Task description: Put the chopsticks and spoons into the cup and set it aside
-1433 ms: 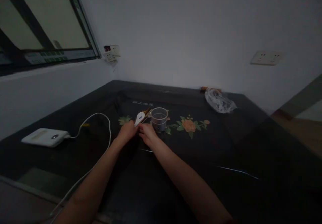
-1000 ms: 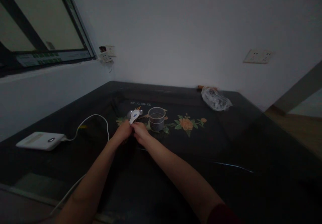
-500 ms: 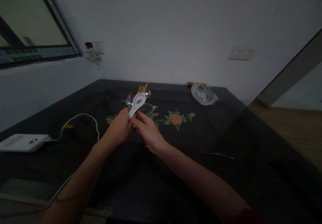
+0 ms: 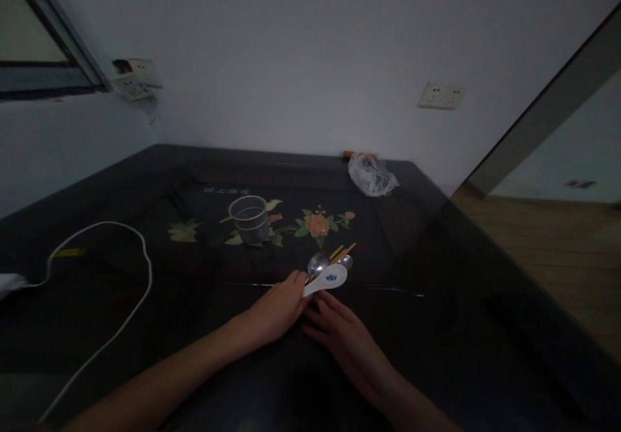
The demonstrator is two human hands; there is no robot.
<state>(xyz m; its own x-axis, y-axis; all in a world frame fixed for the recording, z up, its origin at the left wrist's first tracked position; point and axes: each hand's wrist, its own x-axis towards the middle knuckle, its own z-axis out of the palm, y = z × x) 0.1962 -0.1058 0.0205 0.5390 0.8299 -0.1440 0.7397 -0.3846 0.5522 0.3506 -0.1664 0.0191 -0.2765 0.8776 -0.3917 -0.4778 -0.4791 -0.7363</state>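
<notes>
My left hand (image 4: 276, 308) is closed around a bundle of utensils: a white ceramic spoon with a blue mark (image 4: 324, 280), metal spoons (image 4: 317, 263) and wooden chopsticks (image 4: 342, 251). The bundle points up and to the right, low over the black table (image 4: 436, 270). My right hand (image 4: 339, 334) lies just below the bundle with its fingers stretched out, beside the left hand and holding nothing. A clear plastic cup (image 4: 249, 219) stands upright farther back and to the left, apart from both hands.
A white cable (image 4: 130, 302) loops over the table's left side. A crumpled clear plastic bag (image 4: 371, 175) lies at the back by the wall. Flower patterns (image 4: 317, 224) decorate the tabletop. Wall sockets (image 4: 440, 95) are behind; the table's right edge borders a wooden floor.
My left hand has carried the utensil bundle from beside the cup to the right and nearer to me. My right hand has let go and opened. The view has turned right.
</notes>
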